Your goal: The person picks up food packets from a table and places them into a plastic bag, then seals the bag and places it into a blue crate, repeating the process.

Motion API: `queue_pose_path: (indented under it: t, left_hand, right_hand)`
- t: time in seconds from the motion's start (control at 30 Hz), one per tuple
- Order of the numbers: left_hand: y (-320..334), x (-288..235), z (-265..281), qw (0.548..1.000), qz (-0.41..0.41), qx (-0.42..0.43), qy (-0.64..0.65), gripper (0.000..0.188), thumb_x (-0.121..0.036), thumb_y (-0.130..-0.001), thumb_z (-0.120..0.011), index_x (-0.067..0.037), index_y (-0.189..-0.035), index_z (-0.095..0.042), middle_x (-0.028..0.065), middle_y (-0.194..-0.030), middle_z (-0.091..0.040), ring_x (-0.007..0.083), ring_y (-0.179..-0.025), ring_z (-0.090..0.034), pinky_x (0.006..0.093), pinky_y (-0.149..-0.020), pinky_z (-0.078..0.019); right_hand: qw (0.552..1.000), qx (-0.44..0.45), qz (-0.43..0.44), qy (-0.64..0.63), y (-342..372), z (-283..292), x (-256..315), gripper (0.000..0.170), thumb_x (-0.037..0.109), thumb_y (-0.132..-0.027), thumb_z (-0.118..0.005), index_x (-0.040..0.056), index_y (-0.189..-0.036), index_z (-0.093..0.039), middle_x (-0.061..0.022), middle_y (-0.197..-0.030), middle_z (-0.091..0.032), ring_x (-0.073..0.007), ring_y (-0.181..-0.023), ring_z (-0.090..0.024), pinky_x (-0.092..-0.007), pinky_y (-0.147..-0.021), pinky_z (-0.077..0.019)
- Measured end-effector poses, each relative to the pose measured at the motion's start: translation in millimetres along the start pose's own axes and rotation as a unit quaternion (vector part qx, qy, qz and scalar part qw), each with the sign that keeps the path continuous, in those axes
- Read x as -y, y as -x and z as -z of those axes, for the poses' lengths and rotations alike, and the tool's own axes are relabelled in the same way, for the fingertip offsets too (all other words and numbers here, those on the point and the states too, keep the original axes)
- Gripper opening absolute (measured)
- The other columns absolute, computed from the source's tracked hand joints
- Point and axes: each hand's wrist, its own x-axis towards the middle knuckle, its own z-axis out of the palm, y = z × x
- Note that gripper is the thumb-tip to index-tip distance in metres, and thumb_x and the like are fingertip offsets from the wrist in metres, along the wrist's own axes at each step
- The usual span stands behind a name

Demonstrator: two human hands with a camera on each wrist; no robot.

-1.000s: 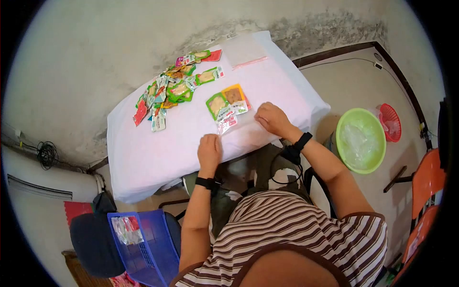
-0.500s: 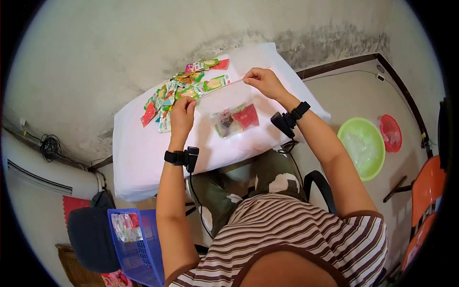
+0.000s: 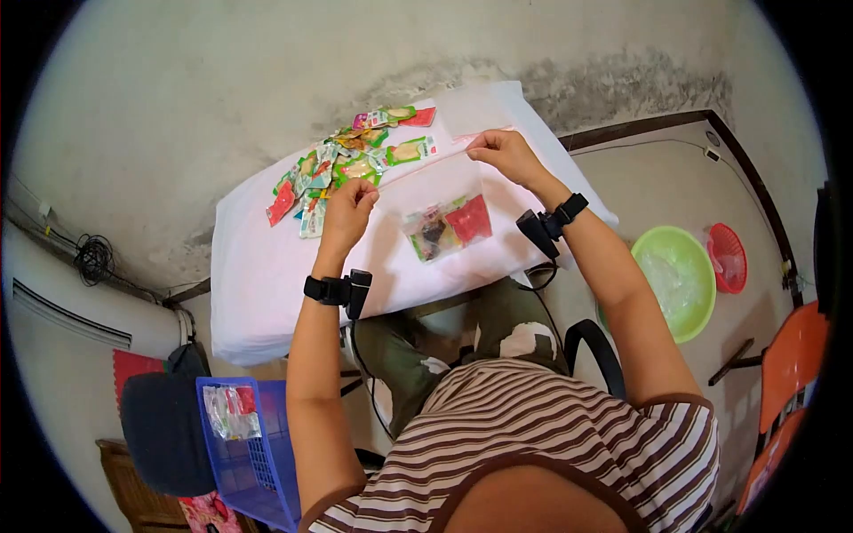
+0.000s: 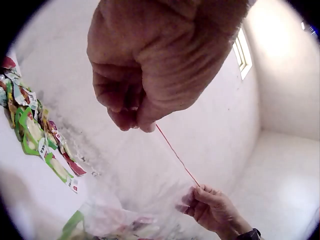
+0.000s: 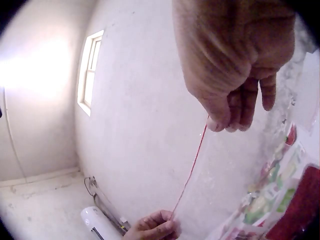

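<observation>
A clear zip bag (image 3: 426,195) with a thin red line along its mouth hangs spread between both hands over the white-covered table. My left hand (image 3: 349,218) pinches one top corner between thumb and fingers, and my right hand (image 3: 514,162) pinches the other. Several food packets lie in the bag's lower part, among them a red one (image 3: 468,220) on the right side. From the left wrist view, the red line (image 4: 177,156) runs straight from hand to hand. Behind the bag, at the table's far left, lies a pile of food packets (image 3: 355,169), mostly green, with some red and yellow.
More flat clear bags (image 3: 480,108) lie at the table's far right corner. A blue basket (image 3: 277,453) with a filled bag at its rim stands lower left. On the right floor are a green basin (image 3: 702,306) and a red basket (image 3: 729,258). Orange chairs (image 3: 786,364) stand beyond.
Both hands were low near the table's front edge beside loose packets. They rose, holding the bag upright with packets inside; since then hands and bag shifted slightly right.
</observation>
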Motion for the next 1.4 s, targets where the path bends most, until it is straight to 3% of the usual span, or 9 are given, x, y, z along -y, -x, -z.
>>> queue_pose_path:
  t: [0.3, 0.6, 1.03, 1.1, 1.33, 1.4]
  left_hand:
    - [5.6, -15.9, -4.0, 0.997, -0.005, -0.035, -0.068, 0.008, -0.008, -0.080, -0.058, 0.000, -0.081, -0.056, 0.0069, -0.066, -0.056, 0.0153, -0.061, -0.052, 0.0282, -0.057, -0.0422]
    - [4.5, -2.9, -8.8, 0.999, 0.024, -0.026, -0.001, 0.011, -0.010, -0.080, -0.060, 0.000, -0.084, -0.060, 0.0028, -0.067, -0.056, 0.0104, -0.060, -0.050, 0.0248, -0.057, -0.0414]
    - [7.1, -9.6, -12.6, 0.998, 0.021, -0.049, -0.028, 0.010, -0.009, -0.080, -0.060, 0.001, -0.082, -0.059, 0.0066, -0.068, -0.057, 0.0139, -0.061, -0.052, 0.0266, -0.058, -0.0426]
    - [8.7, -13.3, -14.6, 0.994, -0.023, -0.086, -0.057, 0.010, -0.009, -0.080, -0.060, 0.001, -0.082, -0.059, 0.0091, -0.072, -0.058, 0.0169, -0.062, -0.053, 0.0284, -0.059, -0.0436]
    - [2.6, -28.1, -16.7, 0.980, -0.088, -0.097, -0.150, 0.013, -0.010, -0.076, -0.063, -0.001, -0.086, -0.060, 0.0128, -0.082, -0.059, 0.0256, -0.073, -0.056, 0.0339, -0.067, -0.0451]
    - [-4.9, -45.5, -28.9, 0.936, -0.247, -0.125, -0.218, 0.020, -0.013, -0.075, -0.064, -0.003, -0.092, -0.062, 0.0149, -0.090, -0.059, 0.0290, -0.082, -0.056, 0.0370, -0.071, -0.0447]
  right_hand:
    - [1.000, -0.011, -0.001, -0.022, 5.7, -2.0, 1.3, 0.014, 0.014, -0.079, -0.065, 0.0009, -0.084, -0.063, -0.0018, -0.076, -0.062, -0.0078, -0.072, -0.055, -0.0230, -0.067, -0.0447]
    - [0.999, -0.018, 0.004, -0.045, 10.5, -1.2, -2.0, 0.013, 0.013, -0.079, -0.064, 0.0012, -0.085, -0.062, -0.0005, -0.077, -0.061, -0.0073, -0.072, -0.053, -0.0223, -0.067, -0.0438]
    - [0.998, -0.023, 0.007, -0.057, 10.2, -0.3, -4.8, 0.013, 0.014, -0.080, -0.064, 0.0011, -0.084, -0.063, -0.0007, -0.076, -0.061, -0.0072, -0.071, -0.053, -0.0225, -0.066, -0.0440]
    - [0.999, -0.028, 0.002, -0.047, 11.3, -0.3, -4.8, 0.013, 0.014, -0.079, -0.064, 0.0018, -0.083, -0.063, -0.0003, -0.075, -0.061, -0.0072, -0.071, -0.053, -0.0225, -0.065, -0.0438]
    - [0.998, -0.017, 0.011, -0.067, 14.3, -3.2, -6.3, 0.010, 0.012, -0.081, -0.063, 0.0018, -0.084, -0.062, 0.0010, -0.078, -0.060, -0.0054, -0.073, -0.053, -0.0210, -0.068, -0.0436]
    - [0.997, 0.001, 0.016, -0.074, 16.2, -4.8, -3.0, 0.010, 0.011, -0.081, -0.063, 0.0018, -0.084, -0.062, 0.0007, -0.078, -0.060, -0.0060, -0.074, -0.053, -0.0218, -0.069, -0.0441]
